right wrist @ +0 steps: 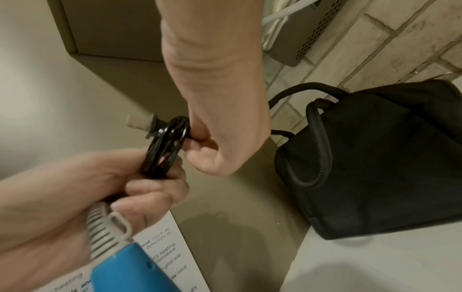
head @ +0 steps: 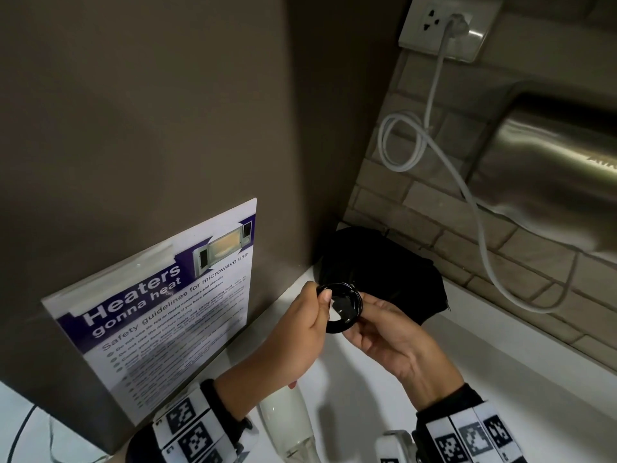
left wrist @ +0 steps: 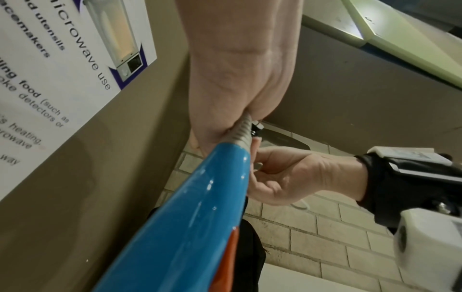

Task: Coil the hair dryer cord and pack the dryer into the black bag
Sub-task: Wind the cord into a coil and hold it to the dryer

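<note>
A small coil of black cord [head: 340, 309] hangs in the air between both hands, in front of the black bag [head: 384, 269]. My left hand [head: 310, 315] grips the coil's near side, with the grey ribbed cord sleeve [right wrist: 105, 223] in the same fist. The blue dryer handle [left wrist: 190, 217] hangs down from that fist. My right hand [head: 384, 329] pinches the coil's [right wrist: 167, 142] far side between thumb and fingers. A grey plug end [right wrist: 140, 123] sticks out of the coil. The black bag [right wrist: 375, 158] stands on the white counter against the brick wall, its handles up.
A microwave safety poster [head: 160, 312] hangs on the brown panel at left. A white cable [head: 430, 105] runs from the wall socket [head: 444, 25] to a steel appliance [head: 551, 162] at right. The white counter [head: 500, 379] lies below my hands.
</note>
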`<state>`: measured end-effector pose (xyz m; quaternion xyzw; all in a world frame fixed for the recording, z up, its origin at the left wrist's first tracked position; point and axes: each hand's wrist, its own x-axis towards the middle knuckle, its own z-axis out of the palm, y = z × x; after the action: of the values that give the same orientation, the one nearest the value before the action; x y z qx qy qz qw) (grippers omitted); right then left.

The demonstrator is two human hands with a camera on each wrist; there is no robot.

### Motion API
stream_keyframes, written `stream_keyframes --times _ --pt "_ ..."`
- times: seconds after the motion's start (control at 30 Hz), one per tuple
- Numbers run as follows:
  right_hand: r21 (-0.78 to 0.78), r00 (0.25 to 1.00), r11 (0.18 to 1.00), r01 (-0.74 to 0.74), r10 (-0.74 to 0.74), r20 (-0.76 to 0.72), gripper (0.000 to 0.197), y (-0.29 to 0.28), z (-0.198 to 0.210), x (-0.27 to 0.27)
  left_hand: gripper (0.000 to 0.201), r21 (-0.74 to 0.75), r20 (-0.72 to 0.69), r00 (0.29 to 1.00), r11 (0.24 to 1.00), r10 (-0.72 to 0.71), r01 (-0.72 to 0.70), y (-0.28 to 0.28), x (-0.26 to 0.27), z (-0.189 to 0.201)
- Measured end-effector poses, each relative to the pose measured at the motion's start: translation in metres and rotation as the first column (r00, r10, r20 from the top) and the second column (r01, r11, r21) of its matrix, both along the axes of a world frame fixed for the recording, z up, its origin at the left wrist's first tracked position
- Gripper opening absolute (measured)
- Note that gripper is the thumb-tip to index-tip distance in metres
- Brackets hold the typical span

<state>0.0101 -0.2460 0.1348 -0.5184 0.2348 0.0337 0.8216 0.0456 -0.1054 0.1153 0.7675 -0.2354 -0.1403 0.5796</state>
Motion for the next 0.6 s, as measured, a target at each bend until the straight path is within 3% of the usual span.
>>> stream_keyframes --times 0.27,0.37,0.47,0.53,0.6 --pt "0.049 0.999 0.998 -0.039 0.038 0.031 0.014 0.006 0.014 -0.015 0.023 0.100 0.292 0.950 0.984 0.116 -0.150 -0.002 0.004 0.002" --pt "-0.141 0.996 0.989 -0.053 0.062 0.061 0.014 0.019 0.016 -0.020 0.017 0.102 0.339 0.939 0.990 0.062 -0.102 -0.005 -0.001 0.006" --pt "-0.353 0.993 0.935 -0.026 0.064 0.098 0.014 0.024 0.013 -0.020 0.014 0.058 0.300 0.953 0.997 0.039 -0.059 -0.006 -0.006 0.008" --pt "-0.482 0.991 0.876 -0.022 0.081 0.102 0.020 0.021 0.013 -0.023 0.022 0.016 0.253 0.966 0.999 0.046 -0.052 -0.005 -0.006 0.009" --pt "-0.672 0.988 0.737 -0.065 0.144 0.063 0.035 0.021 0.015 -0.026 0.027 -0.011 0.176 0.982 0.998 0.062 -0.061 -0.005 -0.006 0.009"
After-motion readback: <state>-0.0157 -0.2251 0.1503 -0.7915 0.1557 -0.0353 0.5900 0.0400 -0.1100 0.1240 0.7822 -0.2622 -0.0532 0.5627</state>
